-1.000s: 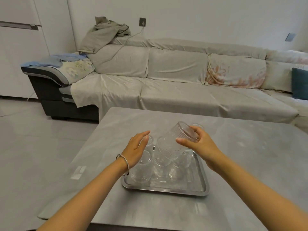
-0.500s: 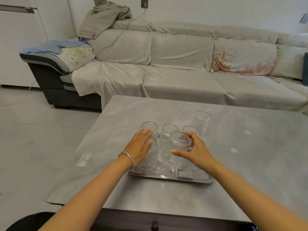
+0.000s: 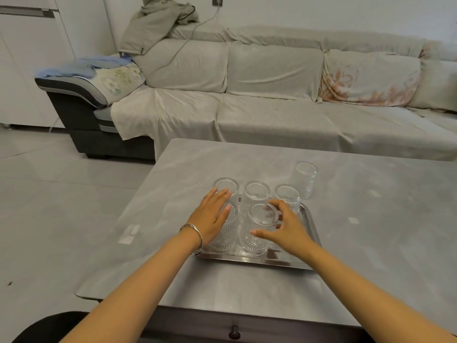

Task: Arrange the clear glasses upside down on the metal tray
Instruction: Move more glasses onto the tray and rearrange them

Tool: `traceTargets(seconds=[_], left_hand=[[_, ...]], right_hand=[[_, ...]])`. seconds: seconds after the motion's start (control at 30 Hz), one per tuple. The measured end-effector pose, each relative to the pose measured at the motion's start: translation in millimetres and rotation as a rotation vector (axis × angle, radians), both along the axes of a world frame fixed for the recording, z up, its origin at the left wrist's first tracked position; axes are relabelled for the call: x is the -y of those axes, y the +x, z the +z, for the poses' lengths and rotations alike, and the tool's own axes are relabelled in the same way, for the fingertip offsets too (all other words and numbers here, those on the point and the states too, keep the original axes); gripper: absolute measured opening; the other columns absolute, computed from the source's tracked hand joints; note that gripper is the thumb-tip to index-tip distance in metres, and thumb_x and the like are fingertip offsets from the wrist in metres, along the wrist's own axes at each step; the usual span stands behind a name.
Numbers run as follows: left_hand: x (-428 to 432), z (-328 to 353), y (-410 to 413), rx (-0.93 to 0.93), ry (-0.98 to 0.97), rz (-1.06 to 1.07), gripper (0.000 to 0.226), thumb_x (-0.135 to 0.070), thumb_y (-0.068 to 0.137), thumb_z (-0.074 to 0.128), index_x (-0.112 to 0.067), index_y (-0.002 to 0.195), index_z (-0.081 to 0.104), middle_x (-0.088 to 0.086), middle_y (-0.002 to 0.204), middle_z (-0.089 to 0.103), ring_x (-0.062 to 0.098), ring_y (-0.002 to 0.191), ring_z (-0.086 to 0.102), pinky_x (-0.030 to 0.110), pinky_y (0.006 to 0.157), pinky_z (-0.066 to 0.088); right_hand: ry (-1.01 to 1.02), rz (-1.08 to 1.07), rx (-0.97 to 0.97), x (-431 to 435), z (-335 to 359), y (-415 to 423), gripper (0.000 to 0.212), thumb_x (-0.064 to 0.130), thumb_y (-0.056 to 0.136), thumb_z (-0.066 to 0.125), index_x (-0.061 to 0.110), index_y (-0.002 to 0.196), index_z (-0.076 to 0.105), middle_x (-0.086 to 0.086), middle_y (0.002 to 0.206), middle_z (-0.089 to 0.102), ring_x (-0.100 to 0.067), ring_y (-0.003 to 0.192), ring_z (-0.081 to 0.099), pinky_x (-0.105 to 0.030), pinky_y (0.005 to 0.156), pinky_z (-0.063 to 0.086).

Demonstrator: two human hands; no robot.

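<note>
A metal tray [image 3: 272, 261] lies on the grey table. Several clear ribbed glasses stand upside down on it: three in the back row [image 3: 256, 194] and two in front. My right hand [image 3: 288, 230] wraps the front middle glass [image 3: 257, 233], thumb on its near side and fingers over its base; the glass stands on the tray. My left hand [image 3: 212, 216] lies flat, fingers apart, against the front left glass [image 3: 222, 237] and the back left glass [image 3: 226, 185]. One more glass [image 3: 304, 178] stands on the table beyond the tray's far right corner.
The grey table [image 3: 371, 231] has its left edge close to the tray and bare surface to the right. A drawer knob [image 3: 234, 334] shows at the near edge. A covered sofa [image 3: 272, 107] runs behind the table.
My right hand has brought the tilted glass down and set it upside down in the tray's front row. My left hand has stayed by the left glasses.
</note>
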State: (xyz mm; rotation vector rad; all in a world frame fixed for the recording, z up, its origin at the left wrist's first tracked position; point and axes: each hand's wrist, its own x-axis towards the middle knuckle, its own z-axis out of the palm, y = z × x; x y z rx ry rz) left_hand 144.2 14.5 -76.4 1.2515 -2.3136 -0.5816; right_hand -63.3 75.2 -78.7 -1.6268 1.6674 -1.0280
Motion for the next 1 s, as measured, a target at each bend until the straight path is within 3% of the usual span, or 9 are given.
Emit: traceTargets(seconds=[0.2, 0.3, 0.43, 0.53, 0.67, 0.8, 0.93, 1.0], left_hand=[[0.8, -0.4, 0.4, -0.011, -0.008, -0.007, 0.045, -0.03, 0.098, 0.024, -0.021, 0.143, 0.024, -0.003, 0.155, 0.021, 0.011, 0.144, 0.004, 0.023, 0.113, 0.007], [1.5, -0.9, 1.2, -0.039, 0.02, -0.008, 0.048, -0.035, 0.097, 0.027, -0.023, 0.143, 0.023, -0.005, 0.155, 0.019, 0.009, 0.144, 0.003, 0.023, 0.113, 0.007], [-1.0, -2.5, 3.6, -0.143, 0.084, 0.013, 0.067, -0.053, 0.086, 0.044, -0.029, 0.143, 0.019, -0.01, 0.156, 0.013, 0.007, 0.143, 0.005, 0.023, 0.11, 0.008], [-2.9, -4.1, 3.2, -0.194, 0.129, 0.022, 0.08, -0.057, 0.079, 0.053, -0.03, 0.144, 0.015, -0.012, 0.155, 0.011, 0.007, 0.143, 0.005, 0.026, 0.112, 0.009], [-5.6, -1.8, -1.7, -0.569, 0.393, 0.111, 0.068, -0.036, 0.089, 0.05, -0.029, 0.145, 0.011, -0.005, 0.157, 0.011, 0.012, 0.143, 0.012, 0.035, 0.116, 0.018], [-7.5, -2.3, -2.1, -0.589, 0.426, 0.134, 0.068, -0.026, 0.091, 0.05, -0.025, 0.146, 0.009, -0.001, 0.157, 0.013, 0.013, 0.142, 0.017, 0.032, 0.113, 0.022], [-6.8, 0.1, -2.2, -0.6, 0.431, 0.135, 0.068, -0.024, 0.09, 0.052, -0.023, 0.146, 0.012, -0.001, 0.156, 0.014, 0.015, 0.142, 0.018, 0.036, 0.114, 0.023], [-2.4, 6.5, -0.3, -0.654, 0.438, 0.16, 0.064, -0.023, 0.089, 0.053, -0.022, 0.144, 0.02, 0.001, 0.155, 0.02, 0.016, 0.141, 0.022, 0.031, 0.111, 0.026]], right_hand=[[0.004, -0.006, 0.001, -2.1, -4.2, 3.0, 0.078, 0.044, 0.056, 0.086, 0.037, 0.119, 0.04, 0.029, 0.111, 0.045, -0.007, 0.109, 0.051, -0.008, 0.078, 0.038], [0.008, -0.003, 0.003, -1.6, -5.1, 4.9, 0.079, 0.043, 0.057, 0.086, 0.038, 0.12, 0.04, 0.021, 0.117, 0.048, -0.01, 0.113, 0.05, -0.015, 0.086, 0.039], [0.015, -0.001, 0.016, -2.7, -7.0, 7.0, 0.081, 0.041, 0.06, 0.085, 0.036, 0.127, 0.039, 0.013, 0.129, 0.047, -0.011, 0.117, 0.048, -0.022, 0.093, 0.04], [0.03, 0.002, 0.07, -6.0, -5.3, 10.1, 0.077, 0.049, 0.064, 0.079, 0.037, 0.129, 0.039, 0.014, 0.13, 0.046, -0.009, 0.118, 0.046, -0.018, 0.09, 0.037], [0.103, -0.053, 0.287, -7.8, -2.3, 17.8, 0.062, 0.061, 0.07, 0.06, 0.041, 0.126, 0.042, 0.028, 0.121, 0.044, -0.006, 0.117, 0.04, -0.025, 0.092, 0.034], [0.097, -0.089, 0.321, -8.6, -5.0, 19.4, 0.052, 0.043, 0.084, 0.063, 0.036, 0.132, 0.045, 0.012, 0.135, 0.044, -0.011, 0.122, 0.04, -0.028, 0.094, 0.034], [0.107, -0.086, 0.329, -9.7, -2.4, 20.4, 0.051, 0.042, 0.084, 0.064, 0.037, 0.13, 0.045, 0.013, 0.132, 0.044, -0.011, 0.122, 0.04, -0.028, 0.094, 0.035], [0.12, -0.075, 0.359, -7.5, 2.3, 18.2, 0.043, 0.042, 0.086, 0.061, 0.038, 0.126, 0.047, 0.015, 0.127, 0.047, -0.007, 0.121, 0.041, -0.026, 0.095, 0.033]])
